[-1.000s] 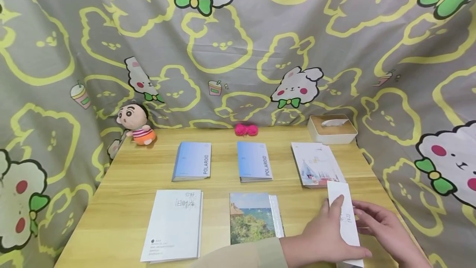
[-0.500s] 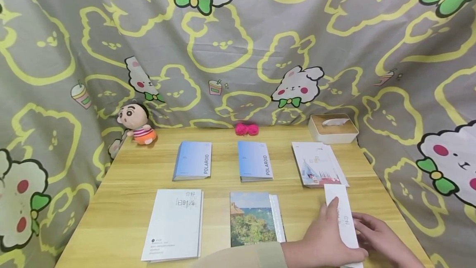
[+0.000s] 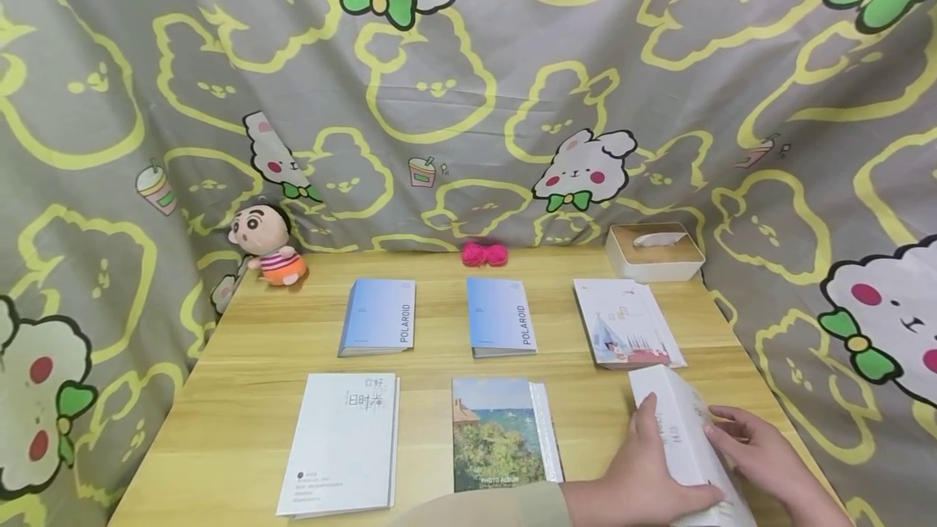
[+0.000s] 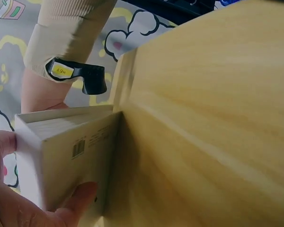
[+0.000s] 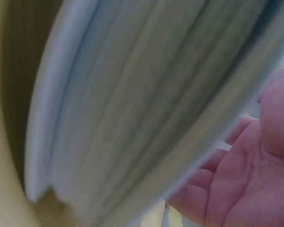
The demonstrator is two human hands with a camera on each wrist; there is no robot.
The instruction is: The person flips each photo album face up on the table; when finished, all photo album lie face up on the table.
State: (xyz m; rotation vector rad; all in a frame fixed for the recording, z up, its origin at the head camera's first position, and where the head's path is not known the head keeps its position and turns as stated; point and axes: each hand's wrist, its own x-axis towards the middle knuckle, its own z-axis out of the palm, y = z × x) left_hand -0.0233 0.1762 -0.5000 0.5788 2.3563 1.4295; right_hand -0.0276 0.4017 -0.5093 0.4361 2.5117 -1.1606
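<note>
At the front right of the head view, a thick white photo album (image 3: pixel 684 450) stands on edge, tilted, with its spine up. My left hand (image 3: pixel 633 470) grips it over the spine, index finger along the spine and thumb at the near end. The left wrist view shows the album's barcoded back cover (image 4: pixel 85 156) with a digit of the left hand (image 4: pixel 19 203) pressed on it. My right hand (image 3: pixel 764 454) touches the right-hand cover with its fingers. In the right wrist view the page edges (image 5: pixel 132 104) fill most of the picture, the right palm (image 5: pixel 246 184) beside them.
A landscape-cover album (image 3: pixel 498 433) and a white album (image 3: pixel 340 442) lie to the left. Behind are two blue albums (image 3: pixel 381 313) and an illustrated white album (image 3: pixel 625 324). A tissue box (image 3: pixel 655 259), pink bow-shaped item (image 3: pixel 484 254) and plush doll (image 3: pixel 267 242) line the table's back.
The held album has turned from spine straight up to leaning left, so its right cover now shows. The left hand still grips it; the right hand has shifted slightly right.
</note>
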